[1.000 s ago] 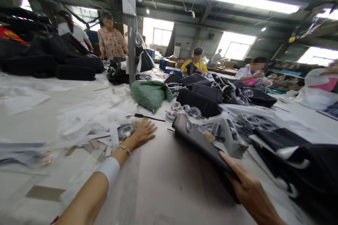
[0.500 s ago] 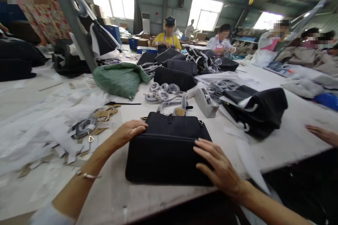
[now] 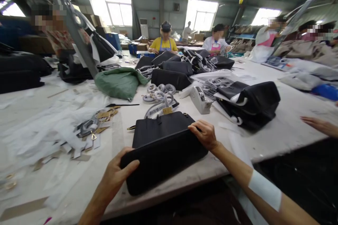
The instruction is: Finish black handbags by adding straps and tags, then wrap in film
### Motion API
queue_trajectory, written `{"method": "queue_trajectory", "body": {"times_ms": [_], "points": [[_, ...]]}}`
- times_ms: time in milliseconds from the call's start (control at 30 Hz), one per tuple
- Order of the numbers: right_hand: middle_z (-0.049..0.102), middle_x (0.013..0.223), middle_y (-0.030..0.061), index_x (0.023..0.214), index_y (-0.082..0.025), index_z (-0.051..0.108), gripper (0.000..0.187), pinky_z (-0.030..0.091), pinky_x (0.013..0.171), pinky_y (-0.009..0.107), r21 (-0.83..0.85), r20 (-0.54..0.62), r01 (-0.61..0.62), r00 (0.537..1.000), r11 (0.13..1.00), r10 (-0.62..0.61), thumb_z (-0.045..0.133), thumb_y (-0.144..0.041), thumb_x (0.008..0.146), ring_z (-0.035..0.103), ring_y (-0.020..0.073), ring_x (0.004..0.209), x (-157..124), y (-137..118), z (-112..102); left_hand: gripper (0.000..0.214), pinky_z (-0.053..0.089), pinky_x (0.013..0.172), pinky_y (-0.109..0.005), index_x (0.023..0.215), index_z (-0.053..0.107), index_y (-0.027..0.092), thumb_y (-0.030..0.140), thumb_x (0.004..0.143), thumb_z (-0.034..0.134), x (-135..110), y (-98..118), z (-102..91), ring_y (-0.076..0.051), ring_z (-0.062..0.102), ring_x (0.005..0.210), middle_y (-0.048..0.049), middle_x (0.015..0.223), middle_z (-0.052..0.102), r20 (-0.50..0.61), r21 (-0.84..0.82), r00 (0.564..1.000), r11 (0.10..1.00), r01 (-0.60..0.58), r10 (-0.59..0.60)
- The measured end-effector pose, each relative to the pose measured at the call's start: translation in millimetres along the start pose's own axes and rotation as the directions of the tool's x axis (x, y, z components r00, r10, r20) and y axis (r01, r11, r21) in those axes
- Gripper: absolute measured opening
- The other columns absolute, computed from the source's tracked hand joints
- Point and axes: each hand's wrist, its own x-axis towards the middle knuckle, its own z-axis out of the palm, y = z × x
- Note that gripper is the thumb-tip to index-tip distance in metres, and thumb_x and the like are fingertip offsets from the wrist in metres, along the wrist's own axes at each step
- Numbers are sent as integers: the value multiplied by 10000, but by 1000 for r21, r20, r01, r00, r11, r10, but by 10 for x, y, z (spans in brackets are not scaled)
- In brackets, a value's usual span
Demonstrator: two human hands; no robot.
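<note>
A flat black handbag (image 3: 161,144) lies at the near edge of the white worktable (image 3: 271,137), its near side lifted slightly. My left hand (image 3: 116,174) grips its near left corner, thumb on top. Over the bag's right top edge curl the fingers of my right hand (image 3: 204,133). A strap with a gold clasp (image 3: 158,109) lies just beyond the bag.
Paper scraps and card pieces (image 3: 66,126) cover the table's left. A green sack (image 3: 118,82), coiled straps (image 3: 158,93), a tape dispenser (image 3: 200,100) and more black bags (image 3: 249,103) sit beyond. Another person's hand (image 3: 317,124) reaches in at right. Several workers stand at the far end.
My left hand slid from the bag's far left corner to its near left corner. My right hand moved from the near right to the far right edge, and the bag tilted up.
</note>
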Motion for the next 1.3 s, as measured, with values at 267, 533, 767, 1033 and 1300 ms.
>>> {"method": "queue_trajectory", "body": {"times_ms": [267, 533, 767, 1033, 1300], "points": [[480, 634, 6, 690, -208, 513, 268, 376, 611, 304, 62, -22, 162, 987, 985, -161, 436, -192, 947, 458, 154, 608, -134, 29, -224, 541, 514, 873, -363, 910, 650, 182, 682, 702, 653, -129, -83, 145, -285, 639, 1016, -109, 1054, 704, -429, -386, 897, 920, -74, -108], [447, 651, -6, 711, -217, 451, 263, 364, 595, 290, 119, 77, 220, 970, 968, -230, 401, -176, 966, 451, 145, 600, -49, 138, -158, 332, 514, 749, -315, 927, 700, 156, 424, 732, 678, 275, -302, 152, -224, 661, 794, -34, 810, 735, -81, -404, 970, 897, 178, -228], [645, 801, 39, 910, -219, 619, 241, 423, 737, 328, -9, 399, 323, 869, 946, -293, 478, -404, 973, 587, 191, 741, 250, -341, -79, 290, 479, 882, -333, 1006, 704, 174, 319, 771, 615, 492, 66, 31, -261, 627, 968, -57, 1071, 730, -154, 29, 983, 995, -92, 96], [555, 618, -7, 690, -185, 545, 462, 340, 536, 280, 198, 397, 445, 778, 873, -487, 607, -623, 823, 522, 140, 567, 325, -1012, 439, 527, 449, 994, -381, 1278, 561, 171, 328, 783, 657, 1035, -203, 75, -270, 606, 1104, -97, 1241, 663, -119, -496, 991, 868, -2, -66], [500, 574, -21, 688, -187, 543, 403, 336, 524, 266, 200, 292, 475, 806, 857, -515, 651, -544, 839, 480, 120, 520, 334, -835, 414, 702, 495, 912, -361, 1421, 372, 206, 550, 846, 579, 1557, -287, 57, -205, 643, 1006, -128, 1277, 613, 23, -458, 998, 888, -38, 54]]}}
